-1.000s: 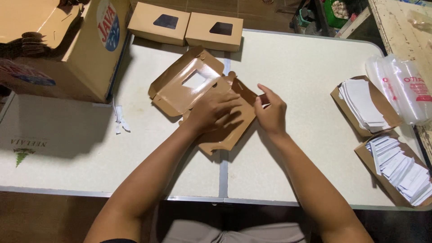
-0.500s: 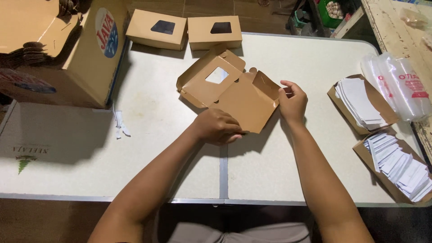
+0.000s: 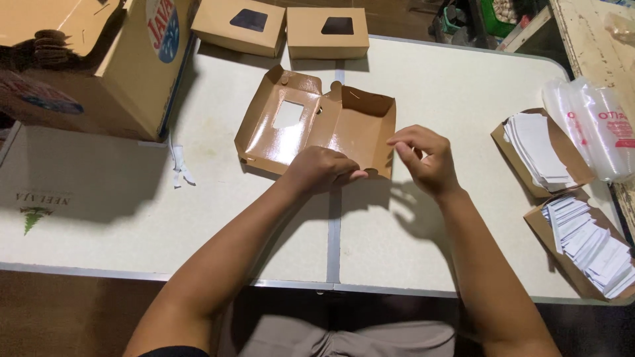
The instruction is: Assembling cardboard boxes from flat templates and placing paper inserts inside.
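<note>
A brown cardboard box point(image 3: 311, 122) with a window cut in its lid lies open on the white table point(image 3: 423, 86), glossy inside facing up. My left hand point(image 3: 321, 168) pinches the box's near edge at the middle. My right hand point(image 3: 423, 158) hovers at the box's near right corner, fingers bent and touching the corner flap; the grip is hard to judge.
Two closed window boxes point(image 3: 241, 25) point(image 3: 329, 32) stand at the far edge. A large carton point(image 3: 126, 66) sits at the left over a flat white carton point(image 3: 73, 192). Two open boxes of white paper pieces point(image 3: 539, 152) point(image 3: 589, 241) and a plastic bag point(image 3: 595, 125) lie at right.
The box has been turned over and laid open with its inside up. My left hand moved to its near edge, and my right hand dropped to the near right corner.
</note>
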